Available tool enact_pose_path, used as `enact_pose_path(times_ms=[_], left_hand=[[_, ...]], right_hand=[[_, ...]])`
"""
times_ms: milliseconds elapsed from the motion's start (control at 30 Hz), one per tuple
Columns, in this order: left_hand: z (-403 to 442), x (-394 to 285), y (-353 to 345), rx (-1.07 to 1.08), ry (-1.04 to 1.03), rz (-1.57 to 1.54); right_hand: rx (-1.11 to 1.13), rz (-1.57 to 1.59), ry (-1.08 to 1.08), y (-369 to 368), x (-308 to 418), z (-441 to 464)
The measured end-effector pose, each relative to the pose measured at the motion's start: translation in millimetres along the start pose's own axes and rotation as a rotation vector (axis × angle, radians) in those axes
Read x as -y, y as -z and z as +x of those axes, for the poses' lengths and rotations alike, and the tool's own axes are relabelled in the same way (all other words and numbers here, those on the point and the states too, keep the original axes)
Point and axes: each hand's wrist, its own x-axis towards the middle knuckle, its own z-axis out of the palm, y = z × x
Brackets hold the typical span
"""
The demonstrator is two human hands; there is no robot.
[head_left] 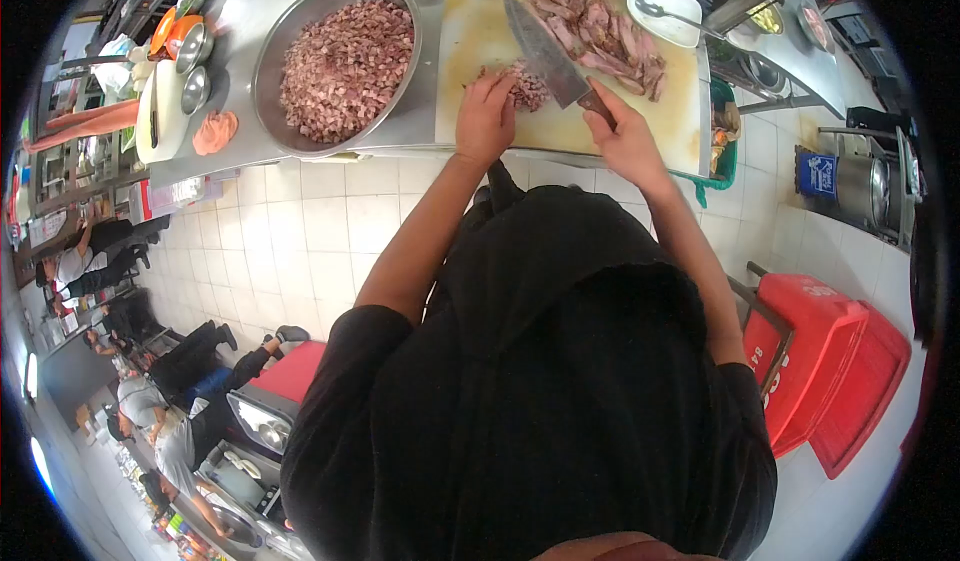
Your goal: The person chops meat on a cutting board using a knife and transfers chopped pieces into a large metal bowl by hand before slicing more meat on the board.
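My right hand [627, 141] is wrapped around the wooden handle of a cleaver [545, 49], whose broad blade lies slanted between two lots of meat. At the near side of a worn cutting board [465, 31], my left hand [486, 119] has its fingers bent together against a small heap of chopped meat [528, 88]. Part of that heap is hidden by the fingers. Beyond the blade, long strips of cooked meat [610, 36] are piled on the board. Left of the board stands a large steel bowl [268, 86] full of diced meat [348, 71].
A white dish [680, 23] with a spoon sits at the board's far right corner. A pink cloth [215, 133] and small steel bowls [195, 91] are to the left. Red bins [815, 351] stand behind me at right. Other people [170, 421] work at left.
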Motion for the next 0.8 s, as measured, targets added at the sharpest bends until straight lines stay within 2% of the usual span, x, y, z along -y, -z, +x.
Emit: enact_pose_path(times_ms=[67, 167, 267, 367, 567, 667, 800], left_hand=[[-3, 0, 11, -0.022, -0.041, 0.005], [-16, -20, -8, 0.168, -0.016, -0.005], [-9, -23, -16, 0.113, -0.021, 0.091], [-4, -21, -19, 0.151, 0.066, 0.157], [-5, -20, -34, 0.128, 0.024, 0.162], [-7, -28, -27, 0.182, 0.075, 0.176], [-15, -33, -25, 0.147, 0.126, 0.173]], right_hand=[[-0.05, 0.01, 0.043, -2, -7, 1], [-0.059, -0.003, 0.034, 13, -22, -8], [-0.099, -0.016, 0.071, 9, -40, -5], [-0.094, 0.026, 0.058, 7, -50, -9], [-0.09, 0.059, 0.08, 10, -70, -26], [-0.106, 0.03, 0.108, 14, -75, -34], [0.002, -0.139, 0.107, 34, -58, -52]])
